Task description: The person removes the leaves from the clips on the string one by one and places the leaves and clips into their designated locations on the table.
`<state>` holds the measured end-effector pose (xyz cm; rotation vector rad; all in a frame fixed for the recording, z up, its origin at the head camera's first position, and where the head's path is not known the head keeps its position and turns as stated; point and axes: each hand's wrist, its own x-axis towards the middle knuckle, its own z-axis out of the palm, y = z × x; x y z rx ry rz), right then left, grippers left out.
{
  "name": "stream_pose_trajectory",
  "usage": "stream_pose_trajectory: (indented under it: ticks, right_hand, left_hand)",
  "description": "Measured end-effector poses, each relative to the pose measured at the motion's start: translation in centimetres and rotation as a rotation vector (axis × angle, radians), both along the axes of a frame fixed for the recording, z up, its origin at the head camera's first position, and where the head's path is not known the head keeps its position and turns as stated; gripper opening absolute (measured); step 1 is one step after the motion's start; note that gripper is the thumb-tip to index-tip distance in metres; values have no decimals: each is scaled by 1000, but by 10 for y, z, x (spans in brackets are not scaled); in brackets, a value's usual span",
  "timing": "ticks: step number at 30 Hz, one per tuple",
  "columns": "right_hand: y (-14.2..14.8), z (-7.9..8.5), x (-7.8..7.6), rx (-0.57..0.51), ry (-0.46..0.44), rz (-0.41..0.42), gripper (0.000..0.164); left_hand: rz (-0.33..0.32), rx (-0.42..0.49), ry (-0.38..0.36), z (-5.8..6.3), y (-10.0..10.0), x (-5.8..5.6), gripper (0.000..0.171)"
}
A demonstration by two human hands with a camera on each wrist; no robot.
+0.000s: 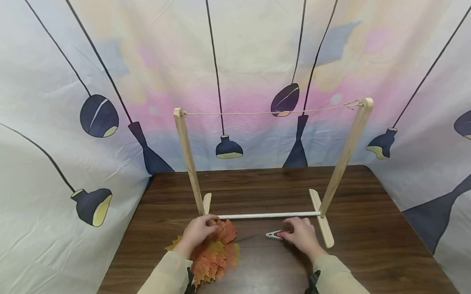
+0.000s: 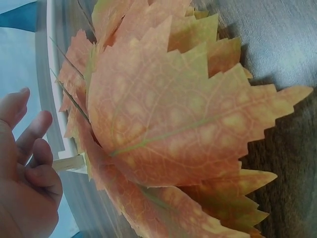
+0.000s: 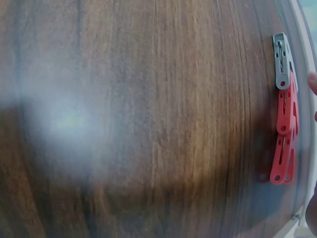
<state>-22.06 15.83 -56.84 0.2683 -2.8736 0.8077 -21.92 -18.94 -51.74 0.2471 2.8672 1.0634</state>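
Note:
My left hand (image 1: 200, 234) hovers at the upper left of a pile of orange and yellow maple leaves (image 1: 211, 262). In the left wrist view its loosely bent fingers (image 2: 30, 131) stand beside the leaves (image 2: 163, 109), with nothing seen between them. Over on the right, my right hand (image 1: 303, 237) is at a row of clothespins, partly covering them in the head view. The right wrist view shows a grey clothespin (image 3: 282, 59) and two red clothespins (image 3: 285, 111) lying end to end on the table. Only parts of that hand's fingers show at the edge there, apart from the clothespins.
A wooden frame stands behind the hands, with a left post (image 1: 189, 162), a right post (image 1: 346, 158) and a string (image 1: 252, 114) tied between their tops. A white rod (image 1: 269, 215) joins the posts low down. Beyond the brown table (image 1: 257, 187) hangs a lamp-patterned cloth (image 1: 247, 55).

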Motion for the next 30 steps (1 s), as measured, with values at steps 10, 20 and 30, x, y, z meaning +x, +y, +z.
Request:
stream_pose_trajectory:
  ticks: [10, 20, 30]
  right_hand:
    - [19, 8, -8, -29, 21, -31, 39]
    - [40, 17, -13, -90, -40, -82, 45]
    - [71, 29, -10, -94, -79, -115, 47]
  left_hand:
    - [46, 9, 72, -1, -7, -1, 26]
    - [93, -7, 97, 3, -20, -4, 25]
    - [157, -24, 109, 11, -34, -5, 29]
